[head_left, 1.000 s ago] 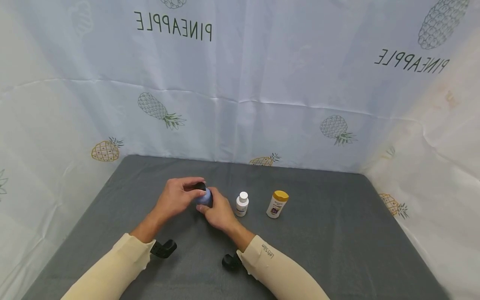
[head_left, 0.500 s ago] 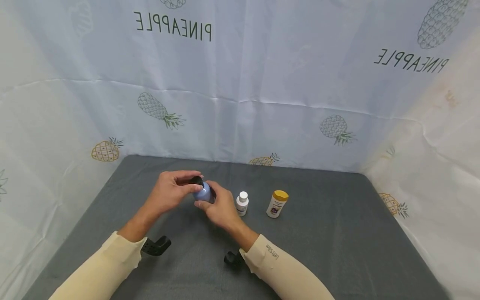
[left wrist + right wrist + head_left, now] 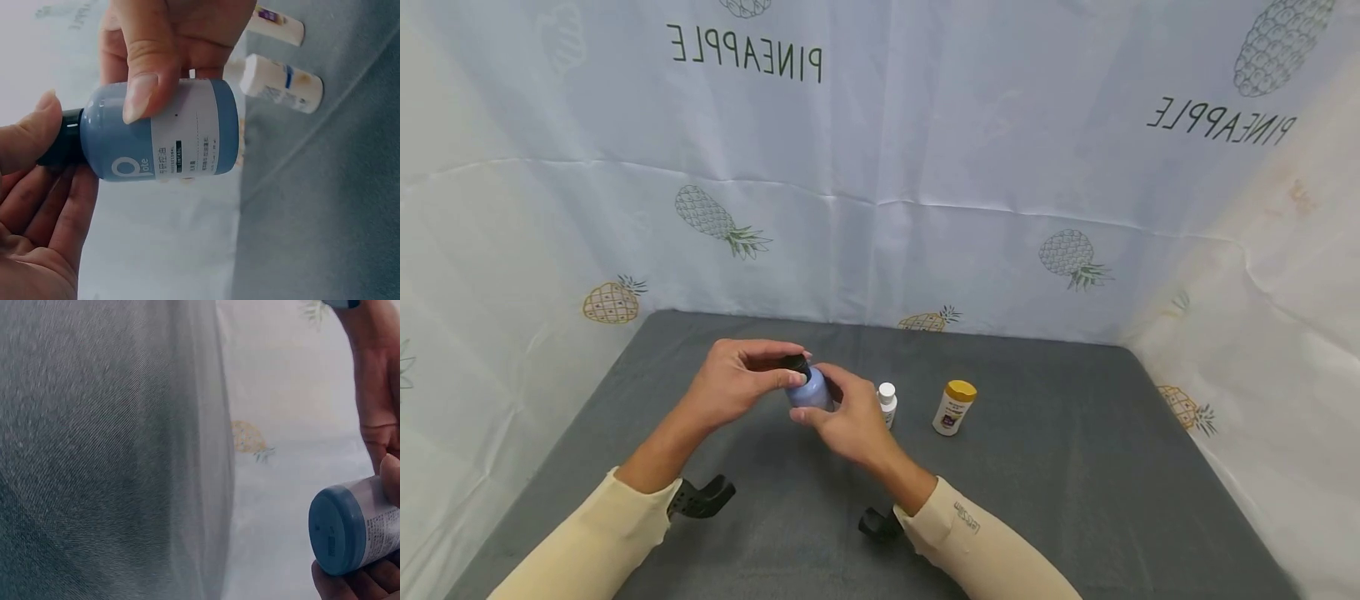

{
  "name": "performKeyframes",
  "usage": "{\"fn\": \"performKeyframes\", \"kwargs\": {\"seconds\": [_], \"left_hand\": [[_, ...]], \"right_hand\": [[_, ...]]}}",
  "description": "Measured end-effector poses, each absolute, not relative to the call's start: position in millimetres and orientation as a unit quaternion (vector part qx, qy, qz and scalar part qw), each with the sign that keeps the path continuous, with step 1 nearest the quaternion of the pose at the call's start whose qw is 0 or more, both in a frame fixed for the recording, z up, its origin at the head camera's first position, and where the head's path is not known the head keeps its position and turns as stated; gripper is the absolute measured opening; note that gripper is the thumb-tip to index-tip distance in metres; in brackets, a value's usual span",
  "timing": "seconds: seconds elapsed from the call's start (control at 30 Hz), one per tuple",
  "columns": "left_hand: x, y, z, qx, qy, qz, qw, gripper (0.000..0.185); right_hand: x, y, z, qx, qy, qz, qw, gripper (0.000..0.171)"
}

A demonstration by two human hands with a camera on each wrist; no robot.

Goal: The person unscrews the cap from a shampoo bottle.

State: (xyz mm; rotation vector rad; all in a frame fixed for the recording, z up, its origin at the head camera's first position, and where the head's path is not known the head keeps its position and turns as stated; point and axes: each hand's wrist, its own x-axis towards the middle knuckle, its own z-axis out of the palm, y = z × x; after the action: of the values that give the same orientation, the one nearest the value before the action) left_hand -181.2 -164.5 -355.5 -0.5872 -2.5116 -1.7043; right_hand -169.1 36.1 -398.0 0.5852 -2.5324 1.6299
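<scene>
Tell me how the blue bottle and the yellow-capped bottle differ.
The blue bottle has a blue body and black cap; the yellow-capped bottle has a white body. The left hand and right hand hold the blue bottle off the table; the yellow-capped bottle stands on it, untouched. Both bear print.

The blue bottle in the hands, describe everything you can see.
The blue bottle is rounded, glossy and plastic-looking, with a white label bearing dark print and a black cap at its neck. The left hand pinches the cap; the right hand grips the body. It is held off the gray table, tilted leftward in the head view; its flat round base shows in the right wrist view. How tight the cap is, I can't tell.
</scene>
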Motion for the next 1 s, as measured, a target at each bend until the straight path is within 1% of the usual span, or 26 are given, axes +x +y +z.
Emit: {"fn": "performKeyframes", "kwargs": {"seconds": [0.23, 0.4, 0.57, 0.67, 0.77, 1.0], "left_hand": [[-174, -161, -346, -0.224, -0.789, -0.571, 0.016, 0.035], [-169, -159, -339, -0.267, -0.761, -0.59, 0.005, 0.036], [-165, -156, -332, -0.334, -0.716, -0.612, -0.03, 0.039], [-164, -151, -328, -0.353, -0.698, -0.621, -0.05, 0.04], [-161, -147, -324, -0.356, -0.701, -0.617, -0.044, 0.039], [-154, -132, -319, -0.32, -0.718, -0.619, -0.01, 0.04]], "right_hand": [[-157, 50, -383, 0.209, -0.815, 0.54, 0.014, 0.05], [-149, 60, -371, 0.222, -0.81, 0.542, -0.006, 0.05], [-142, 71, -360, 0.232, -0.815, 0.53, -0.027, 0.055], [-138, 78, -355, 0.24, -0.812, 0.531, -0.033, 0.058], [-135, 82, -351, 0.246, -0.806, 0.537, -0.033, 0.061], [-131, 87, -350, 0.224, -0.804, 0.55, -0.02, 0.064]]}}
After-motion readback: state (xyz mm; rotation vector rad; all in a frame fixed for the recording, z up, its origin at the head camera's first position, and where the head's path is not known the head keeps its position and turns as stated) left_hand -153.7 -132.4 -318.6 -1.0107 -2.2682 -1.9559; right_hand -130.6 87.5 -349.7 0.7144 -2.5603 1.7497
